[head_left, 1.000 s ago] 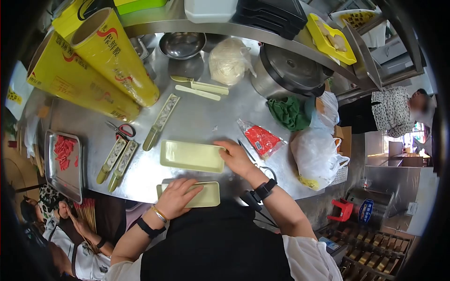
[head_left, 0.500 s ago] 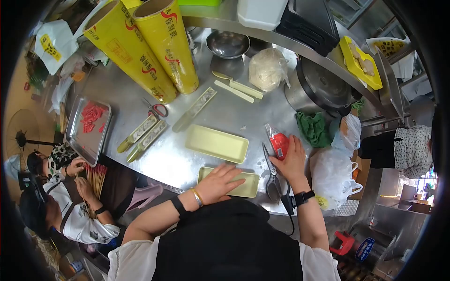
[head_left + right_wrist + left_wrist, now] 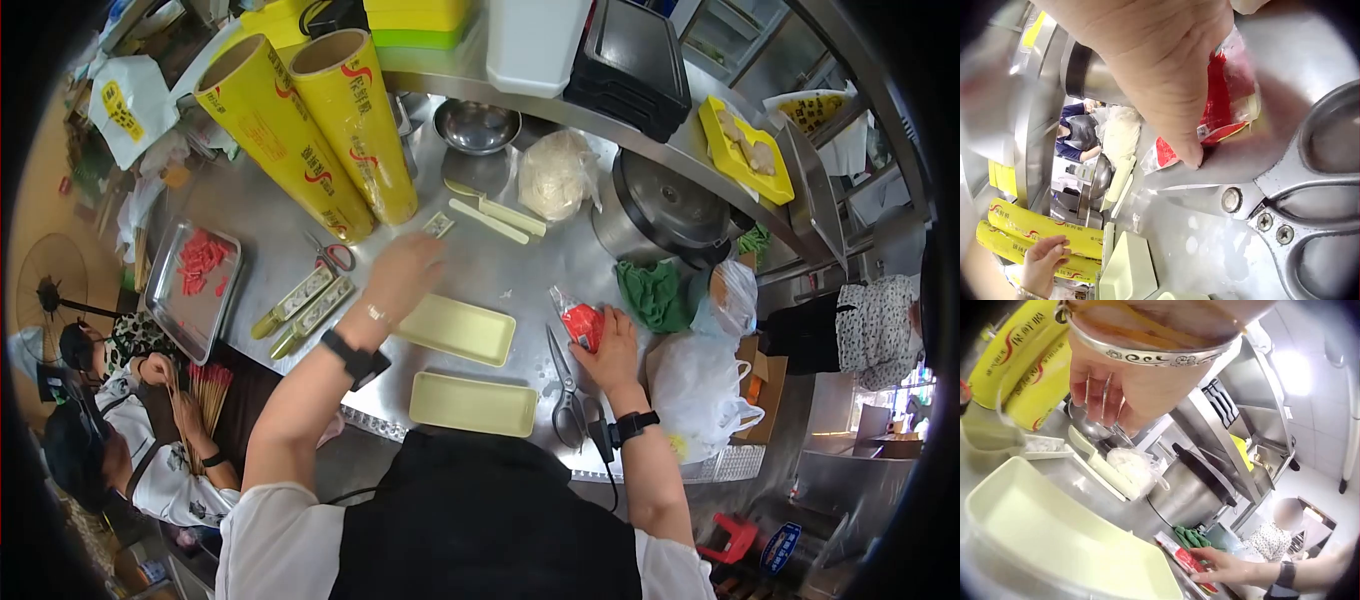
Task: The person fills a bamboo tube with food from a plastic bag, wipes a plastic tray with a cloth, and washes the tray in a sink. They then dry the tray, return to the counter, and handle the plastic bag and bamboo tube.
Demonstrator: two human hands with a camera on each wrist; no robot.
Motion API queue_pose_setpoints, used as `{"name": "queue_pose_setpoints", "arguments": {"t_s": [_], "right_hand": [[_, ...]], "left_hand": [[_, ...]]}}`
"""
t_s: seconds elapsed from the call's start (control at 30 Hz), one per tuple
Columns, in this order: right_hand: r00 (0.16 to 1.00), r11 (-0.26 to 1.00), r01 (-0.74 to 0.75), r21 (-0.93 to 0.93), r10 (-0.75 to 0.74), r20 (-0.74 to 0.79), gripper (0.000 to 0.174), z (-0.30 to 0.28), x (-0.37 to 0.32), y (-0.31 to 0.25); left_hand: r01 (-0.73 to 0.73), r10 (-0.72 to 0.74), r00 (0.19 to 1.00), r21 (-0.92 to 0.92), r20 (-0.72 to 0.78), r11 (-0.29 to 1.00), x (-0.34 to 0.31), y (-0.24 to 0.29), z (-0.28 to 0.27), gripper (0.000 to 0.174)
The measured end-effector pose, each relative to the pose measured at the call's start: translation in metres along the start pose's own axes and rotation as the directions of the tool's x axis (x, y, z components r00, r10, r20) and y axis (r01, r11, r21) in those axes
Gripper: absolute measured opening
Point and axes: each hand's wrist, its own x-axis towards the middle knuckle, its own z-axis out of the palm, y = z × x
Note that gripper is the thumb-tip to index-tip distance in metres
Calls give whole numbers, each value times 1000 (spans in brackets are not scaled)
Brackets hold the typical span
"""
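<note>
My left hand (image 3: 405, 270) hovers over the far left corner of a pale yellow-green tray (image 3: 458, 335). It overlaps a narrow mould with a patterned inside (image 3: 437, 224); its loosely bent fingers (image 3: 1094, 403) hold nothing in the left wrist view. A second such tray (image 3: 472, 405) lies nearer my body. On the right, my right hand (image 3: 610, 352) grips a clear plastic packet with red printing (image 3: 580, 325), thumb at its near edge, fingers over its top. Beside that hand lie large metal scissors (image 3: 1260, 209).
Two yellow film rolls (image 3: 365, 140) stand at the back left. Two more patterned moulds (image 3: 313, 318), red-handled scissors (image 3: 340, 258) and a metal tray with red strips (image 3: 190, 325) lie left. A lidded pot (image 3: 665, 205), green cloth (image 3: 650, 295) and white bags (image 3: 700, 385) crowd the right.
My left hand has left the near tray and moved forward and left over the far one. My right hand went from the far tray's right end to the red packet, which it now grips.
</note>
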Motion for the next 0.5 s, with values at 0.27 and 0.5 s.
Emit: {"name": "queue_pose_setpoints", "arguments": {"t_s": [0.27, 0.5], "right_hand": [[991, 994, -105, -6, 105, 84, 91, 1, 0, -3], [984, 988, -152, 12, 150, 95, 92, -3, 1, -6]], "left_hand": [[-98, 54, 990, 358, 133, 928, 136, -39, 85, 33], [-237, -16, 884, 477, 468, 846, 170, -43, 89, 26]]}}
